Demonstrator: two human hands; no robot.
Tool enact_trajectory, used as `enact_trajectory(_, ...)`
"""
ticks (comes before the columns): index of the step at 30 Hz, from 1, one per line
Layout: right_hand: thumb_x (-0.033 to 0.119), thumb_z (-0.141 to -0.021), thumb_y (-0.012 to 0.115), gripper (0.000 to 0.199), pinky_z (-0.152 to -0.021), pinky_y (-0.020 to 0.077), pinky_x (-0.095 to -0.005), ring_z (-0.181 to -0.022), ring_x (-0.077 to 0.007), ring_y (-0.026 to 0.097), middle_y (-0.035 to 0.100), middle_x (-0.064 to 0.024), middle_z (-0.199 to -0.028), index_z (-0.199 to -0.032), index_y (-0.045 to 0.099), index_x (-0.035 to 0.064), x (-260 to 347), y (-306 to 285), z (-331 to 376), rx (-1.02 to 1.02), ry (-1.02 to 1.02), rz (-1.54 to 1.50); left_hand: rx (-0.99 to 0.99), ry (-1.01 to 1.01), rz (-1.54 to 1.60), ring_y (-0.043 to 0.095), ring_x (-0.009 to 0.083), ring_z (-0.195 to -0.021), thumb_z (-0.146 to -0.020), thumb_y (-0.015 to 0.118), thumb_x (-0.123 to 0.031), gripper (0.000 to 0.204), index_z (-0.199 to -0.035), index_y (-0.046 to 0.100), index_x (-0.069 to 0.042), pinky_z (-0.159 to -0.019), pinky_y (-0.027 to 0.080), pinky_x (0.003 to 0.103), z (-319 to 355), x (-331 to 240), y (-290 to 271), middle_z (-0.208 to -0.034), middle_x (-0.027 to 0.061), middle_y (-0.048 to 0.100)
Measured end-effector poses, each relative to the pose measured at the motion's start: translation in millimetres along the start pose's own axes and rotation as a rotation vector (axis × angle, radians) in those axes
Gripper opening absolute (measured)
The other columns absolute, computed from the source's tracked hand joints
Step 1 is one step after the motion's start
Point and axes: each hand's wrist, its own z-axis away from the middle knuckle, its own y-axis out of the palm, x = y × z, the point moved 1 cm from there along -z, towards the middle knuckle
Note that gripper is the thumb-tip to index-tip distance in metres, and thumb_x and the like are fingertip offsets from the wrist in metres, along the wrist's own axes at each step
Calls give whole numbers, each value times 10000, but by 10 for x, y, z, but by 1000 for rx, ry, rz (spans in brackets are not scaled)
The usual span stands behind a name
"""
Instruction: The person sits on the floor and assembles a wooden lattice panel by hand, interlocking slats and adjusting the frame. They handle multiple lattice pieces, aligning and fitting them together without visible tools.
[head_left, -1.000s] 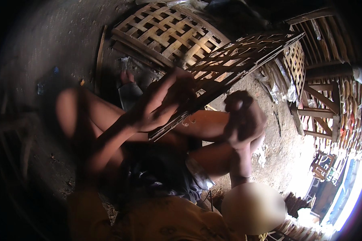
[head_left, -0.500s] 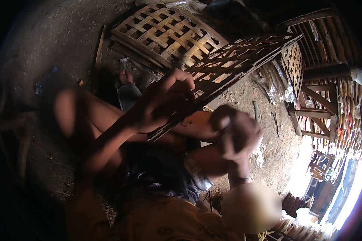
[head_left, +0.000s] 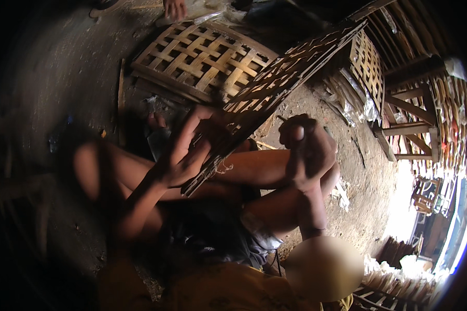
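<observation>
My left hand (head_left: 189,153) grips the near end of a woven bamboo panel (head_left: 267,96) with a thin wooden edge frame. The panel is tilted up on its edge and slants away to the upper right. A loose pale fibre (head_left: 223,168) hangs from its edge close to my fingers. To the right of the panel and apart from it, my right hand (head_left: 311,147) is closed like a fist above my leg. A small dark tip shows by its fingers, but what it holds is hidden. Another woven panel (head_left: 207,57) lies flat beyond, on a stack.
Another person's hand (head_left: 175,9) is at the far edge, near some clear plastic (head_left: 207,13). A wooden stand (head_left: 412,127) and stacked bamboo pieces (head_left: 454,119) are on the right. A thin stick (head_left: 122,98) lies on the dirt floor (head_left: 368,197), left of the flat panel.
My right hand has risen slightly and is less blurred. The held panel has shifted a little left and down in view. Another person's hand has come into view at the far edge.
</observation>
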Motion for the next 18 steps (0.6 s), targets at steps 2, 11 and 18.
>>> enact_trajectory(2, -16, -958, 591, 95, -575, 488, -306, -629, -199, 649, 666, -117, -743, -891, 658, -29, -81, -57, -27, -54, -12, -34, 66, -47, -32, 623, 109, -951, -1041, 522, -160, 341, -1324, 442, 13, -854, 508, 275, -5, 17, -54, -1151, 83, 568)
enact_trajectory(11, 89, -959, 678, 110, -524, 428, -400, -543, -320, 558, 535, -124, -646, -888, 653, 9, 15, 10, 26, 303, 22, -148, 49, -9, -147, 621, 102, -987, -1004, 514, -136, 331, -1301, 444, -7, -847, 499, 251, -26, -106, 84, -1128, 75, 638)
enact_trajectory(18, 41, -930, 648, 79, -554, 494, -400, -599, -281, 654, 626, -121, -707, -1000, 667, 9, 58, -83, -42, 281, 33, 3, 101, -89, -99, 608, 135, -1069, -974, 525, -76, 344, -1299, 447, 7, -919, 478, 277, 19, -84, 55, -1136, 73, 609)
